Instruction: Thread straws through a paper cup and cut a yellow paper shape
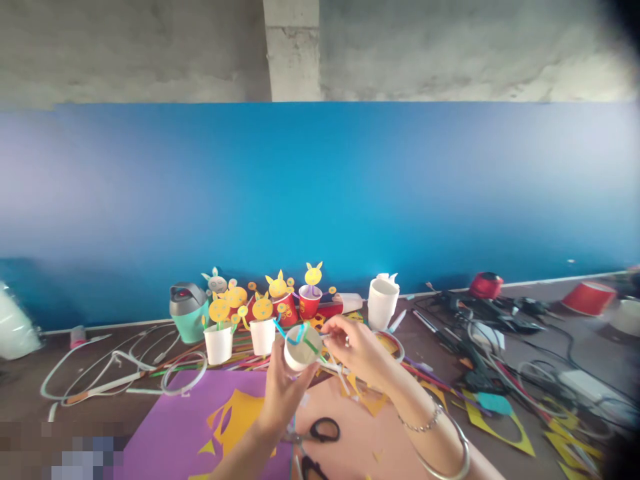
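A white paper cup [299,360] is tilted so its open mouth faces the camera, and my left hand [283,387] is wrapped round it. Blue and green pipe cleaners [311,345] stick out over its rim. At the cup's right edge is my right hand [350,343], its thumb and fingertips pinched together; whatever they hold is too small to make out. Black-handled scissors [325,430] lie below the hands on pink paper [345,440]. Yellow paper scraps [243,417] rest on a purple sheet [160,413].
Behind the hands stand cups with yellow animal faces [263,307], a white cup stack [383,303] and a green-grey bottle [190,313]. White cables [117,380] lie left. Black cables and chargers [480,347], yellow scraps [500,420] and a red cup [590,298] are right.
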`<state>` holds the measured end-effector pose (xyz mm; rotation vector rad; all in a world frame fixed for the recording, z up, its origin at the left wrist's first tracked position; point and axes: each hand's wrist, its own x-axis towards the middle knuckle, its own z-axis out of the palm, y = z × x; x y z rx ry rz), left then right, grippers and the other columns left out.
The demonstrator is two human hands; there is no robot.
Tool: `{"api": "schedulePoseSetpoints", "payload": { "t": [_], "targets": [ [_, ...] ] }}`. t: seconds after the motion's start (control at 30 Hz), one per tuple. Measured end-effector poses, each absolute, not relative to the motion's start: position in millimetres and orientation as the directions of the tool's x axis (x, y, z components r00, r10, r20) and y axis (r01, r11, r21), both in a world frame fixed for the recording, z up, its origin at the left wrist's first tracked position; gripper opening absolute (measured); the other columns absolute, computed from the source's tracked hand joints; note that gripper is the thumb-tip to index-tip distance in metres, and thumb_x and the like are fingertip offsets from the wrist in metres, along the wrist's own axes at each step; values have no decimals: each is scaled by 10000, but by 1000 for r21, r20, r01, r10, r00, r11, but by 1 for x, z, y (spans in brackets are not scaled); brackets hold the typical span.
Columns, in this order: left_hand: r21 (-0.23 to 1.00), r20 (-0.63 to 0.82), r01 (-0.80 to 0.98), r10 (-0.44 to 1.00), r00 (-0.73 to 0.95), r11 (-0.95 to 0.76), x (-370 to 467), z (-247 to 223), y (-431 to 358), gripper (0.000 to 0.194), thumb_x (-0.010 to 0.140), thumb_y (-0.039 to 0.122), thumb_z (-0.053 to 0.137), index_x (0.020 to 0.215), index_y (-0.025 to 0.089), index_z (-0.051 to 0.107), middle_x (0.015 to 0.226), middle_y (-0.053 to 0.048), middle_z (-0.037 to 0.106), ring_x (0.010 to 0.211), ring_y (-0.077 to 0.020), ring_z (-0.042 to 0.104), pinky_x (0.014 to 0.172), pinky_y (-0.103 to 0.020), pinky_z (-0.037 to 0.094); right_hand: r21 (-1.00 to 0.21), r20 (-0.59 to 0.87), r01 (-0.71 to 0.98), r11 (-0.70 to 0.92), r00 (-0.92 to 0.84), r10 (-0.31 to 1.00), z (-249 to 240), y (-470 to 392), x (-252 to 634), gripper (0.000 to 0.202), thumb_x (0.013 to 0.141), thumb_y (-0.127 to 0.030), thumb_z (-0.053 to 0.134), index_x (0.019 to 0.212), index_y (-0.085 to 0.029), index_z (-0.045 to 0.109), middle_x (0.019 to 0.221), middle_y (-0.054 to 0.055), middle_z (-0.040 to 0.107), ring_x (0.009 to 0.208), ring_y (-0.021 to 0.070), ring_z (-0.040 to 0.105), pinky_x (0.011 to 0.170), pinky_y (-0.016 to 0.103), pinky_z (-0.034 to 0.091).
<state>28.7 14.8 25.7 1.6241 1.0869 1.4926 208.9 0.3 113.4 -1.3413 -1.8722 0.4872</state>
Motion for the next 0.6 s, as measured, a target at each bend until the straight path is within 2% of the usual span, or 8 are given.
{"api": "schedulePoseSetpoints", "payload": {
  "t": [0.07,0.13,0.27,0.33,0.47,0.53,0.6],
  "targets": [
    [923,383,44,924,-8,-382,29,31,15,450,799,343,739,1166,207,516,1033,-65,671,924,-227,659,830,-340,525,-691,371,627,360,-120,921,114,2,208,166,826,-197,575,962,-191,670,869,37,728,787,184,658,698,262,442],
    [934,358,8,934,-3,-357,29,34,15,433,803,354,741,1152,206,531,1033,-66,679,935,-228,655,845,-334,515,-694,315,635,341,-159,936,114,2,204,159,787,-215,644,937,-196,692,888,40,748,826,203,674,717,269,452],
    [942,333,-58,942,42,-330,28,35,12,451,832,361,723,1225,225,548,1183,-86,673,1134,-255,612,990,-349,452,-720,204,654,234,-123,971,110,2,192,93,749,-155,665,820,-198,705,832,34,770,783,201,698,658,248,444],
    [946,313,-115,946,81,-303,27,34,13,466,852,363,705,1266,230,537,1235,-91,661,1184,-260,590,1027,-362,430,-678,241,693,244,-104,965,107,3,189,119,766,-114,625,790,-198,706,793,27,771,753,189,701,656,244,432],
    [950,253,-215,963,97,-228,25,35,19,462,850,388,702,1251,208,559,1204,-101,680,1134,-269,619,991,-372,458,-540,293,776,326,-189,937,107,2,199,184,777,-89,597,781,-211,735,757,9,773,723,175,697,717,267,418],
    [951,237,-218,969,67,-218,25,38,20,479,817,395,732,1224,192,580,1159,-101,697,1102,-272,632,963,-366,474,-488,290,796,358,-239,927,110,2,207,200,778,-90,590,775,-216,744,745,6,772,720,181,695,750,291,415],
    [953,246,-196,968,51,-232,25,40,21,498,788,381,759,1211,182,587,1128,-96,704,1070,-266,641,939,-359,489,-485,298,790,374,-253,921,114,2,214,208,785,-93,578,782,-212,748,760,16,775,738,193,701,766,307,425]
  ]
}}
